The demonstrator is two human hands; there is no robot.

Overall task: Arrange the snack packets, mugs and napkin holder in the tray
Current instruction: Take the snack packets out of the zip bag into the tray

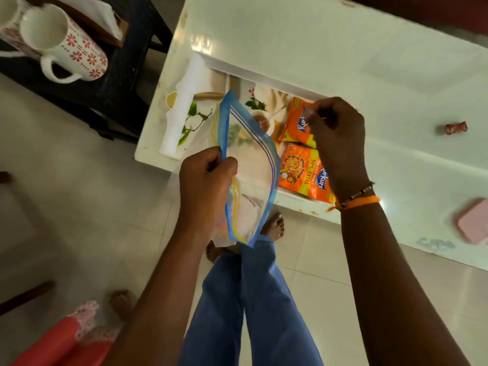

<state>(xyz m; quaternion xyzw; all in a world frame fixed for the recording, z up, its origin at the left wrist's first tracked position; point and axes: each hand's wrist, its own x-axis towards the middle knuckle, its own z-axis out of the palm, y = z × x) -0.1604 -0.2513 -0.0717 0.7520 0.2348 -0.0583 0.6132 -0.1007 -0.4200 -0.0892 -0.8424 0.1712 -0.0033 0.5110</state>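
Left hand [208,178] pinched a clear zip bag [250,175]; right hand [336,136] fingers closed, contents indiscernible, over Kurkure packets [303,173] in tray [264,72].

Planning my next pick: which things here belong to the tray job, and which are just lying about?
Job:
white printed tray
two orange snack packets
white red-flowered mugs
brown wooden napkin holder

Lying about:
clear blue-edged zip bag in left hand
red wrapper
pink box
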